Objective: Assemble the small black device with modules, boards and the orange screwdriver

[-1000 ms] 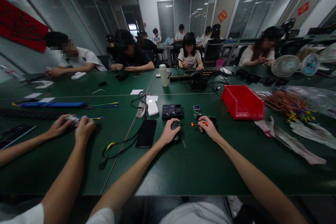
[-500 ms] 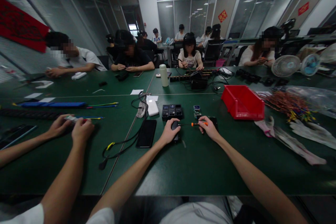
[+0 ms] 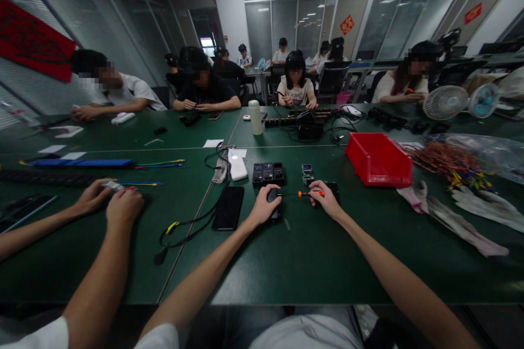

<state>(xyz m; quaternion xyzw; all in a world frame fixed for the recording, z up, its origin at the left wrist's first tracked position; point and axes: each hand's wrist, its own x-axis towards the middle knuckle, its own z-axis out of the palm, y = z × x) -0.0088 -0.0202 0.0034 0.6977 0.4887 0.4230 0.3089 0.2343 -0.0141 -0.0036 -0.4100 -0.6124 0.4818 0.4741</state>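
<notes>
My left hand (image 3: 264, 205) is closed around a small dark box-shaped part (image 3: 274, 210) and steadies it on the green table. Between the fingers of my right hand (image 3: 323, 199) is a screwdriver (image 3: 311, 193) with an orange and black handle. Its thin shaft points left, and the tip is at the right side of the dark part. Just beyond my left hand sits a black case with several compartments (image 3: 268, 173). A small green circuit board with a little screen (image 3: 307, 173) lies past my right hand. Partly hidden behind that hand is a flat black object (image 3: 333, 191).
Left of my hands lie a black phone (image 3: 228, 208), a looped black cable (image 3: 192, 222) and a white device (image 3: 238, 165). A red bin (image 3: 379, 161), gloves (image 3: 454, 218) and bundled wires (image 3: 454, 161) are on the right. A co-worker's hands (image 3: 110, 199) work at the left.
My hands, the dark part and the screwdriver look almost unmoved. The co-worker's right hand at the left has shifted slightly to the left.
</notes>
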